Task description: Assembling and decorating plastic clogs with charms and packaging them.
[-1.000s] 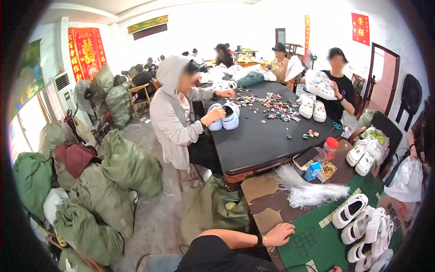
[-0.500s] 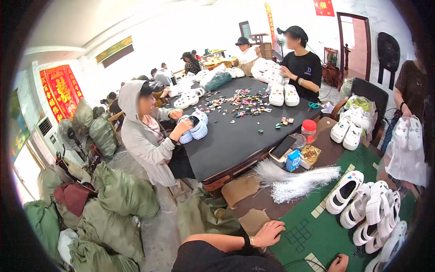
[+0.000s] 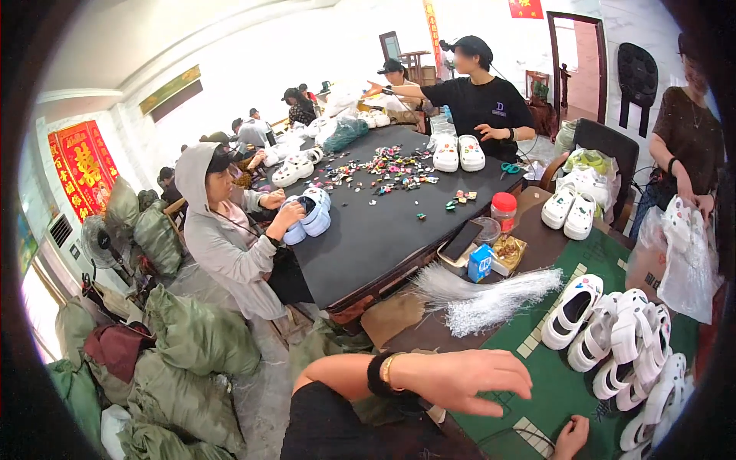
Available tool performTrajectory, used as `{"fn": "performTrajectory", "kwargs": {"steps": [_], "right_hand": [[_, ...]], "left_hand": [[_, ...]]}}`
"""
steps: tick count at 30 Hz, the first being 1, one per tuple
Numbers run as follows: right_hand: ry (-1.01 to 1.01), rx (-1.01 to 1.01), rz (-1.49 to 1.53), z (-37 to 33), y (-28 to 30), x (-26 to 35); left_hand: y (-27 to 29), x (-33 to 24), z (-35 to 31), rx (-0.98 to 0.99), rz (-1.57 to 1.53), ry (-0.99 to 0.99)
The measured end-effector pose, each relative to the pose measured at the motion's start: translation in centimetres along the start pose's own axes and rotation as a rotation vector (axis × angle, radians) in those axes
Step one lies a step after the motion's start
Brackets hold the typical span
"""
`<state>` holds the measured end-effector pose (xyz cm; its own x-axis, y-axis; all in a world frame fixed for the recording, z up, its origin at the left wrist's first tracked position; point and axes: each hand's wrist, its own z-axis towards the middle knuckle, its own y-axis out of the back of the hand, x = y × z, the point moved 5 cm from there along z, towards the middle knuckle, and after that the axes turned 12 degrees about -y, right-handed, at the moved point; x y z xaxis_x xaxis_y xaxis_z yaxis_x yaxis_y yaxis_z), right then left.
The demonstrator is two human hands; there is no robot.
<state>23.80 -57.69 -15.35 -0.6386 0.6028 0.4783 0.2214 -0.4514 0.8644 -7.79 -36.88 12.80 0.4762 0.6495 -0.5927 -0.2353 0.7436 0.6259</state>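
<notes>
You have the black table (image 3: 383, 230) as your landmark. On it lie scattered small charms (image 3: 387, 167), a pair of white clogs (image 3: 458, 152), and a red-lidded jar (image 3: 503, 211) near its right corner. Left of it sits a person in a grey hoodie (image 3: 218, 241); behind that person, green sacks (image 3: 195, 337) pile up.

Blue carton (image 3: 480, 263) beside dark phone (image 3: 461, 241); red banners (image 3: 83, 165).
</notes>
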Motion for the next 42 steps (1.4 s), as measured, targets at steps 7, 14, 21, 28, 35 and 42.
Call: {"fn": "performTrajectory", "kwargs": {"steps": [7,14,21,28,35,42], "right_hand": [[-0.002,-0.011,-0.025,-0.1,0.4,1.0],[-0.002,-0.048,-0.038,-0.3,0.5,0.8],[0.073,-0.148,0.136,0.3,-2.0,-1.7],[0.077,-0.153,0.143,0.3,-1.9,-1.6],[0.056,-0.14,0.127,0.3,-1.8,-1.3],[0.063,-0.132,0.121,0.1,-1.6,-1.4]], "left_hand": [[1.7,-8.2,4.9,0.0,-0.055,-0.336],[1.5,-9.4,4.8,-0.025,0.016,-0.501],[1.1,-9.1,3.6,-0.07,0.022,-0.478],[1.4,-8.9,2.8,-0.082,0.118,-0.491],[0.5,-8.5,2.3,-0.189,0.08,-0.538],[0.6,-8.4,1.8,-0.003,0.07,-0.451]]}}
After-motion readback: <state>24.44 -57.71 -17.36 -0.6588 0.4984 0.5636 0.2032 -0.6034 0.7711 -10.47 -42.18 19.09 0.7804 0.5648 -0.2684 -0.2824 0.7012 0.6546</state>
